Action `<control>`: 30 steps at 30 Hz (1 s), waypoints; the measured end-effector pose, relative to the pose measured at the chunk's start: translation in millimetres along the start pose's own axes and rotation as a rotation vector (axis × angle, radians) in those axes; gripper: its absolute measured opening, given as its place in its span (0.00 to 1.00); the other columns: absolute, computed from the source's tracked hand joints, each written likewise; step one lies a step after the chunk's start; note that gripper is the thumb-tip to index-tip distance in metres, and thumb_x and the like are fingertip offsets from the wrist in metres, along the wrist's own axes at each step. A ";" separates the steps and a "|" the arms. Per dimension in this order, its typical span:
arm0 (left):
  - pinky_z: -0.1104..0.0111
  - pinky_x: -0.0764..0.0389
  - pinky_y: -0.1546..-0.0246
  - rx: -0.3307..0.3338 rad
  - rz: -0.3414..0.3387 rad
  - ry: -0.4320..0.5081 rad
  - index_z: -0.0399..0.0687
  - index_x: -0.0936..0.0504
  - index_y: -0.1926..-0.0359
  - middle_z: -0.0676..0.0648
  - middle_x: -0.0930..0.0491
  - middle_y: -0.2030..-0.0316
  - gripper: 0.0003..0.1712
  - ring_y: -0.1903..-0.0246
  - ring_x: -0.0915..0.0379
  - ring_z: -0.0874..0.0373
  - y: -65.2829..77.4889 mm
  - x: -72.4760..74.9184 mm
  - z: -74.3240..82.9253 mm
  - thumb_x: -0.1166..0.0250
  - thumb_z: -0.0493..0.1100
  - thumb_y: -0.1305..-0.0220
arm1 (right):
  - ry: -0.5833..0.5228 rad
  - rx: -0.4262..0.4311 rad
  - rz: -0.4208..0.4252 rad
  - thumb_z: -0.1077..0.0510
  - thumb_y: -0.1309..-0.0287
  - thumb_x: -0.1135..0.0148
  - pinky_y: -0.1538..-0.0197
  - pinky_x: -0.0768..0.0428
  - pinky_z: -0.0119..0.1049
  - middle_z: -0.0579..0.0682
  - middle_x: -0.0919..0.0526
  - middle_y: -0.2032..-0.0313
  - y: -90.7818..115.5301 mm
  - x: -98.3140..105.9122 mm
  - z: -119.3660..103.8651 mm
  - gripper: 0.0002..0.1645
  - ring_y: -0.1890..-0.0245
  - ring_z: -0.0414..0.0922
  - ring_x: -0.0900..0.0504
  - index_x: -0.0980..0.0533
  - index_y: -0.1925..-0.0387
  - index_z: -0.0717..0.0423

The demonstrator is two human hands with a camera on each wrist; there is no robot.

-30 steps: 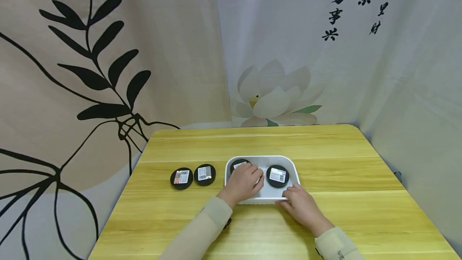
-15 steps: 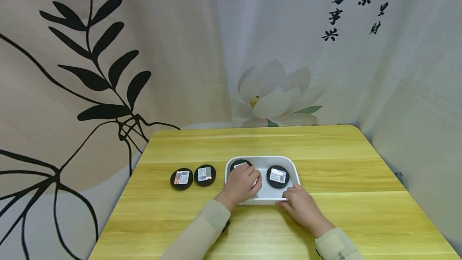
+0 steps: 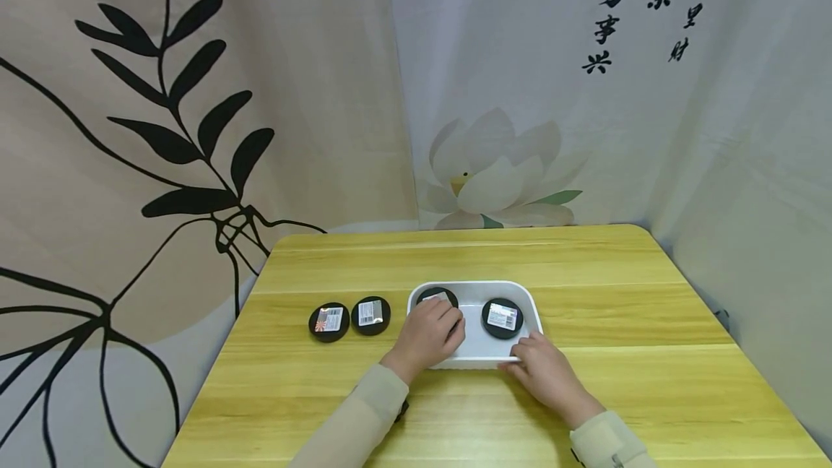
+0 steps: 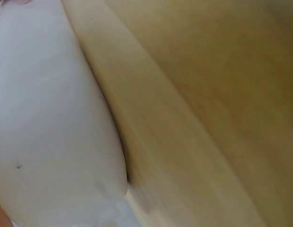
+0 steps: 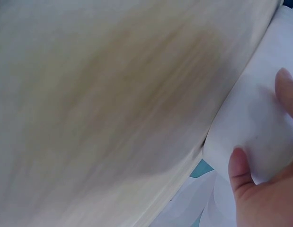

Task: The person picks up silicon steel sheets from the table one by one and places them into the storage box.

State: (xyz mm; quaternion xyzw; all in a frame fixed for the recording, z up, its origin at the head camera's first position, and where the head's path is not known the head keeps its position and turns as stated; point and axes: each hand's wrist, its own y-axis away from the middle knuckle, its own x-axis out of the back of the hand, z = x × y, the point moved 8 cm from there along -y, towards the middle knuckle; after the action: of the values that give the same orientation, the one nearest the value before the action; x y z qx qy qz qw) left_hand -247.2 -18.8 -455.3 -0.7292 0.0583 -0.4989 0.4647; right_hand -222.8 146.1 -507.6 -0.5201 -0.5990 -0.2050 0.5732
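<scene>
White tray point(image 3: 473, 350): rectangular, rounded corners; on the wood-grain table point(image 3: 624, 295), lower centre of the head frame.
Right-hand disc in tray: black labelled disc point(image 3: 503, 318), label up, near the right hand.
Left-hand disc in tray: second black disc point(image 3: 448, 293), partly covered by the left hand.
Discs outside tray: outer disc point(image 3: 328, 322) and inner disc point(image 3: 370, 315), side by side left of the tray, barcode labels up.
Left hand point(image 3: 424, 335): over the tray's left half, fingers bent; cannot tell whether clamped on anything.
Right hand point(image 3: 544, 373): clamped on the tray's near rim, lower right corner.
Backdrop cloth point(image 3: 325, 92): black plant print left, characters upper right.
</scene>
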 end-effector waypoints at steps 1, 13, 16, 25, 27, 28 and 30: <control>0.69 0.29 0.70 -0.007 0.013 0.003 0.51 0.23 0.74 0.55 0.29 0.77 0.09 0.76 0.34 0.60 0.5 1.4 0.5 0.48 0.43 0.42 | 0.000 -0.001 -0.001 0.43 0.56 0.31 0.68 0.30 0.35 0.34 0.27 0.76 0.1 -0.2 0.2 0.14 0.71 0.38 0.35 0.25 0.80 0.43; 0.68 0.29 0.72 -0.004 0.044 0.005 0.50 0.22 0.74 0.55 0.28 0.75 0.07 0.75 0.33 0.59 7.3 10.9 -8.0 0.46 0.43 0.44 | -0.002 -0.001 0.005 0.43 0.56 0.31 0.68 0.30 0.35 0.35 0.26 0.76 0.4 1.3 0.6 0.13 0.71 0.38 0.35 0.25 0.80 0.43; 0.68 0.28 0.71 -0.014 0.045 -0.002 0.50 0.22 0.74 0.54 0.28 0.75 0.06 0.75 0.32 0.59 9.1 13.3 -10.3 0.44 0.43 0.45 | -0.006 -0.003 0.001 0.43 0.55 0.32 0.68 0.30 0.35 0.35 0.26 0.76 0.5 1.3 0.8 0.13 0.71 0.38 0.35 0.25 0.80 0.43; 0.67 0.28 0.73 0.021 -0.010 -0.035 0.50 0.22 0.70 0.54 0.27 0.73 0.07 0.73 0.32 0.58 20.0 17.6 -24.8 0.45 0.44 0.43 | 0.004 0.007 0.012 0.43 0.55 0.32 0.69 0.31 0.34 0.34 0.28 0.77 0.9 0.3 0.1 0.13 0.71 0.37 0.36 0.26 0.81 0.42; 0.67 0.28 0.73 0.028 -0.027 -0.046 0.50 0.22 0.70 0.54 0.27 0.73 0.07 0.73 0.33 0.59 24.1 17.7 -28.9 0.46 0.45 0.42 | 0.007 0.012 0.014 0.43 0.55 0.32 0.69 0.31 0.34 0.34 0.28 0.77 1.0 0.2 -0.7 0.13 0.71 0.37 0.35 0.26 0.81 0.42; 0.67 0.28 0.72 0.034 -0.037 -0.050 0.51 0.22 0.69 0.54 0.27 0.73 0.08 0.73 0.33 0.59 25.8 17.9 -31.1 0.47 0.45 0.42 | 0.006 0.015 0.015 0.44 0.55 0.32 0.69 0.31 0.34 0.34 0.28 0.77 1.0 0.4 -1.2 0.13 0.71 0.37 0.35 0.26 0.81 0.43; 0.67 0.28 0.72 0.044 -0.050 -0.056 0.50 0.22 0.70 0.54 0.27 0.73 0.08 0.73 0.33 0.59 28.7 19.2 -35.0 0.47 0.45 0.41 | 0.005 0.015 0.015 0.44 0.55 0.31 0.69 0.31 0.35 0.34 0.28 0.77 0.9 0.4 -1.7 0.13 0.71 0.37 0.35 0.26 0.81 0.43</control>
State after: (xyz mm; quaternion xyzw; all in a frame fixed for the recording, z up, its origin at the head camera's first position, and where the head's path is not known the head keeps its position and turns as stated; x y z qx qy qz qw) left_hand -254.2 -67.1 -461.0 -0.7336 0.0160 -0.4911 0.4695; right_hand -221.1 145.2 -507.1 -0.5199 -0.5951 -0.1976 0.5800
